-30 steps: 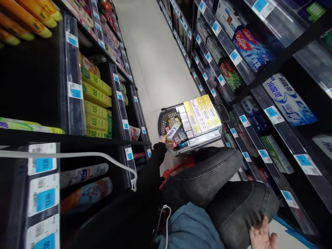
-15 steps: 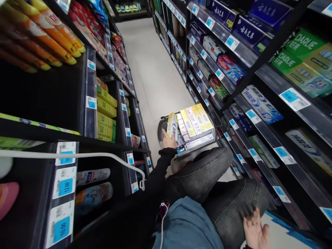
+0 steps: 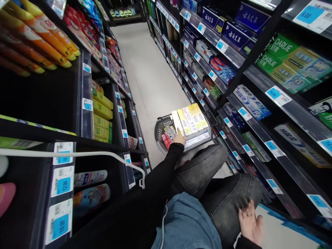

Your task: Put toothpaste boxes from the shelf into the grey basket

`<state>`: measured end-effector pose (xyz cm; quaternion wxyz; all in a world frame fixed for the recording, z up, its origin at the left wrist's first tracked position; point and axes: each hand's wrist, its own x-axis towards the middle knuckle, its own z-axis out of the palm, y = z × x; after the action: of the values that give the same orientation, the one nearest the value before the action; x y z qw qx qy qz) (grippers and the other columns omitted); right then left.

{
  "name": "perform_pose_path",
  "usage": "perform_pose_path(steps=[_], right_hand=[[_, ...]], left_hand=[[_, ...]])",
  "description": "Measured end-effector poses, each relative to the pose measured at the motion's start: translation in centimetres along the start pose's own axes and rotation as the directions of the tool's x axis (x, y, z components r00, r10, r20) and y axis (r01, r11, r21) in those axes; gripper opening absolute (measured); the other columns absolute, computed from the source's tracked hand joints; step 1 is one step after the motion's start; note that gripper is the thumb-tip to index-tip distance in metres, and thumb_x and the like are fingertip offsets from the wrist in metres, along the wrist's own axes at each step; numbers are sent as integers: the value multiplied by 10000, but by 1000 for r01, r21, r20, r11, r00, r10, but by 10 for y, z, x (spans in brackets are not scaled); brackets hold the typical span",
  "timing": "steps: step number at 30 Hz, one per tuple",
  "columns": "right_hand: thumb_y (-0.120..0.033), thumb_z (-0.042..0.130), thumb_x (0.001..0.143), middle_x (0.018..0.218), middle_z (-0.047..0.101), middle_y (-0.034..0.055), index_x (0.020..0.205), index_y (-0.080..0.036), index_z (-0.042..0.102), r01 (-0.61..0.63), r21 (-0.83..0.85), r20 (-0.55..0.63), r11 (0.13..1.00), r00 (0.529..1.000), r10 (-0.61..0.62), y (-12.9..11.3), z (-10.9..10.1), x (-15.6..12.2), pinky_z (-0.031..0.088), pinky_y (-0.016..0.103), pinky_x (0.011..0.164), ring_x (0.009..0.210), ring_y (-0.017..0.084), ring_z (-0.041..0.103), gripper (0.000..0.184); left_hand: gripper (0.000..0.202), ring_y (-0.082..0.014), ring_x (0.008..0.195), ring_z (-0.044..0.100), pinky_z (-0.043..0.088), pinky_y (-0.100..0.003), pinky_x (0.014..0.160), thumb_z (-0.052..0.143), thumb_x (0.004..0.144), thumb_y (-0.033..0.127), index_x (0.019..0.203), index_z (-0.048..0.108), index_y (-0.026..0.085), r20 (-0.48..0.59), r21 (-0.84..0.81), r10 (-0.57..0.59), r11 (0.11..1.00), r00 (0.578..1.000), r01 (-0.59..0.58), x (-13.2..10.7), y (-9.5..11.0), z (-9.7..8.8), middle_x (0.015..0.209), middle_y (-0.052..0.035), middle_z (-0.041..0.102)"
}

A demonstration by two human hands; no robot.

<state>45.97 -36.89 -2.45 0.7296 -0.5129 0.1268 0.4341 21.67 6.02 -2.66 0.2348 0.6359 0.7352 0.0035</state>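
Note:
I crouch in a shop aisle with a grey shopping basket [image 3: 160, 130] on the floor ahead. A row of yellow and white toothpaste boxes [image 3: 190, 118] lies across the basket's top. My left hand [image 3: 179, 138] reaches out in a black sleeve and rests on the near end of the leftmost box, fingers curled on it. Smaller red and white packs [image 3: 167, 137] lie lower in the basket, left of the hand. My right hand [image 3: 250, 224] lies flat on my right knee, fingers apart, holding nothing.
Black shelves line both sides. The left shelves hold yellow AXE boxes [image 3: 101, 116], orange tubes [image 3: 38, 38] and blue price tags. The right shelves carry toothpaste cartons [image 3: 251, 100] and green Darlie boxes [image 3: 290, 64]. A white cable [image 3: 77, 154] crosses the left shelf. Pale floor [image 3: 147, 69] runs ahead.
My left hand lifted a toothpaste box out of the basket, stood it up, then laid it down at the left end of the row on top. The view tilted upward.

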Motion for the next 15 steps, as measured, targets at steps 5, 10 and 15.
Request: perform_pose_path(steps=[5, 10, 15], right_hand=[[-571, 632, 789, 977, 724, -26, 1295, -262, 543, -13, 4, -8, 1000, 1000, 13, 1, 0, -1, 533, 324, 801, 802, 117, 637, 599], [-584, 622, 791, 993, 721, -17, 1293, -284, 545, -24, -20, 2, 1000, 1000, 24, 0, -3, 1, 529, 355, 823, 829, 135, 636, 591], [-571, 654, 753, 977, 726, -16, 1281, -275, 558, -31, 14, -21, 999, 999, 31, 0, 0, -1, 551, 349, 783, 791, 133, 648, 612]], left_hand=[[840, -379, 1168, 494, 397, -409, 955, 504, 901, 513, 1531, 173, 66, 46, 134, 303, 942, 952, -306, 6, -19, 1, 1257, -252, 503], [941, -373, 1171, 502, 391, -392, 945, 628, 829, 511, 1531, 168, 85, 100, 177, 377, 904, 921, -390, 15, -29, -3, 1251, -242, 535], [1026, -406, 1067, 573, 403, -439, 903, 656, 787, 541, 1529, 105, 94, 85, 144, 367, 915, 926, -376, 23, -29, -12, 1145, -242, 621]])
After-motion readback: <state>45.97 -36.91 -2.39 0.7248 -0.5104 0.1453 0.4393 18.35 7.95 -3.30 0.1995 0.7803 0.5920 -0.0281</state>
